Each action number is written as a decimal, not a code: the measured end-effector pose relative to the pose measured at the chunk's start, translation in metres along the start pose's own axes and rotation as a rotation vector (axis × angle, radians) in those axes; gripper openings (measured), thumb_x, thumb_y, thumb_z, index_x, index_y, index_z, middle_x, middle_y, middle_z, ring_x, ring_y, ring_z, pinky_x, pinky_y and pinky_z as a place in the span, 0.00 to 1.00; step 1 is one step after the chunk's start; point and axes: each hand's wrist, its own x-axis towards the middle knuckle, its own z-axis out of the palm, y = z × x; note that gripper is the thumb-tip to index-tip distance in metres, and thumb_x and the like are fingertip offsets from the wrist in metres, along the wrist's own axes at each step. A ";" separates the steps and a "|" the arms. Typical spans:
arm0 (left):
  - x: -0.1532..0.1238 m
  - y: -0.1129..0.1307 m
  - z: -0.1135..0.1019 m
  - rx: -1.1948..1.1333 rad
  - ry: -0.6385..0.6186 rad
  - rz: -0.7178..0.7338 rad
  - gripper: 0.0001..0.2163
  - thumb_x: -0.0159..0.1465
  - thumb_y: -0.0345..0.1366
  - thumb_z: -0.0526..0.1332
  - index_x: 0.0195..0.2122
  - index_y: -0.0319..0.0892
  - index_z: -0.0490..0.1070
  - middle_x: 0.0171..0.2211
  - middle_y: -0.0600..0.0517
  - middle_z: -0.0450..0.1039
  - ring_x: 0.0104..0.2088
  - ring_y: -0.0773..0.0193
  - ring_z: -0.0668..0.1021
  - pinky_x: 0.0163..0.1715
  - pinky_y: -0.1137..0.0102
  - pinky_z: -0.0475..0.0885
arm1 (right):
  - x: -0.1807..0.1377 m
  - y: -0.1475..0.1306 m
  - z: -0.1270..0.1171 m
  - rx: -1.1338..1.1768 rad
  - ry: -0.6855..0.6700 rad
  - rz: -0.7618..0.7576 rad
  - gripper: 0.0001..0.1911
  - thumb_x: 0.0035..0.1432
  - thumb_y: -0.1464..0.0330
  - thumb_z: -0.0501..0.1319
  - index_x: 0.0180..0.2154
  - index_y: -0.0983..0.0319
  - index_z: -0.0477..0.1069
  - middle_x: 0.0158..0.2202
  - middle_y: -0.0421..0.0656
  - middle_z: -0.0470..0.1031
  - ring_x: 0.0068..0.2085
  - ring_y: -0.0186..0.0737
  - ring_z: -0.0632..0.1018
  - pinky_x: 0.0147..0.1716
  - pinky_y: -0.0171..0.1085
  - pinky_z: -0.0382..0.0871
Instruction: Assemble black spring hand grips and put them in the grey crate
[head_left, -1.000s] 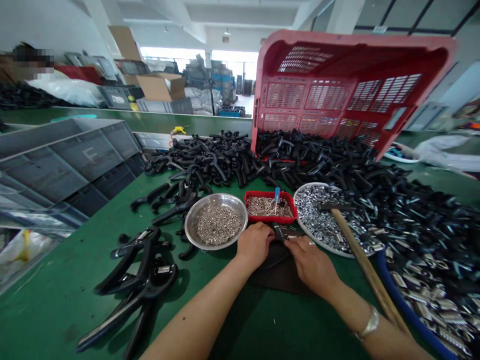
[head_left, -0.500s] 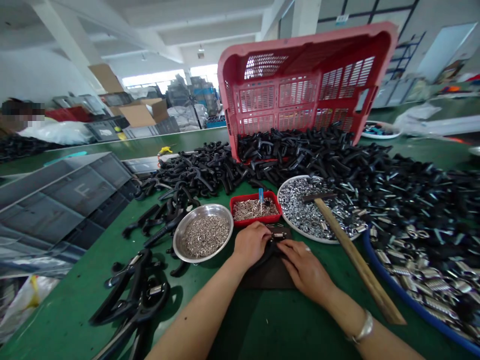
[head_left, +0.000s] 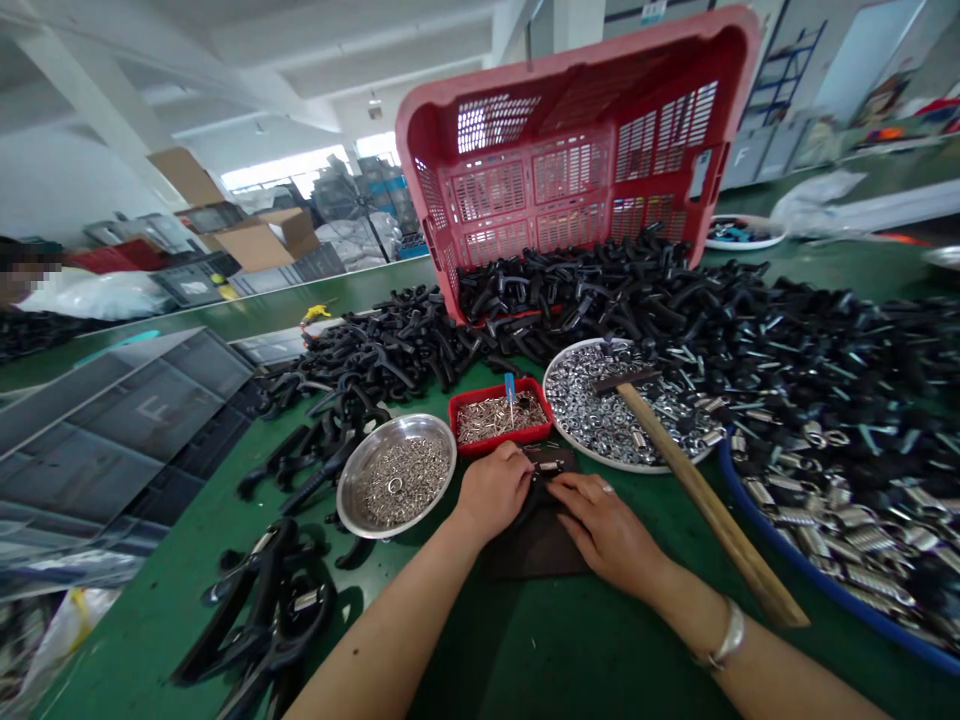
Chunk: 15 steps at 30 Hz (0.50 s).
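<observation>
Over a dark flat pad (head_left: 536, 555), a black plastic spring clamp (head_left: 533, 506) with a small metal coil spring (head_left: 550, 466) at its far end lies between my hands. My left hand (head_left: 489, 492) is closed round its left side, the fingertips curled near the spring. From the right, my right hand (head_left: 611, 527) pinches the clamp with thumb and fingers; the fingertips partly hide it. Just beyond are a red tray (head_left: 501, 441) of small pins and a metal bowl (head_left: 360, 440) of tiny metal pieces.
A hammer (head_left: 697, 490) lies across a white tray (head_left: 600, 455) of metal parts. Springs fill a blue-rimmed tray (head_left: 810, 590) at right. Black clamp parts (head_left: 390, 350) are heaped around a tipped red crate (head_left: 525, 160). Assembled clamps (head_left: 262, 610) lie at left, beside a grey crate (head_left: 150, 410).
The view has turned slightly, so the surroundings sit a little further left. Both hands stay on the clamp with almost the same grip.
</observation>
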 end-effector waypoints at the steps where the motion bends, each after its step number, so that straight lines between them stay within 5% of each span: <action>1: -0.001 0.001 0.001 0.039 -0.006 0.004 0.10 0.63 0.35 0.49 0.37 0.43 0.69 0.38 0.52 0.66 0.33 0.66 0.72 0.32 0.73 0.68 | 0.000 0.000 0.000 0.001 0.001 -0.001 0.18 0.56 0.74 0.51 0.49 0.64 0.63 0.46 0.51 0.66 0.47 0.45 0.67 0.47 0.47 0.64; 11: -0.003 0.000 0.000 0.136 -0.109 0.073 0.13 0.65 0.35 0.44 0.42 0.43 0.66 0.41 0.50 0.64 0.34 0.66 0.73 0.33 0.71 0.70 | 0.000 -0.003 0.002 -0.016 0.023 -0.012 0.18 0.55 0.74 0.51 0.48 0.63 0.64 0.45 0.50 0.68 0.46 0.44 0.69 0.46 0.47 0.65; 15: -0.010 -0.005 -0.003 0.044 -0.074 0.085 0.14 0.64 0.33 0.45 0.45 0.44 0.66 0.44 0.50 0.65 0.38 0.65 0.73 0.39 0.71 0.69 | 0.004 -0.005 -0.022 -0.202 0.041 -0.003 0.18 0.55 0.72 0.51 0.48 0.64 0.65 0.48 0.51 0.67 0.48 0.46 0.68 0.44 0.45 0.67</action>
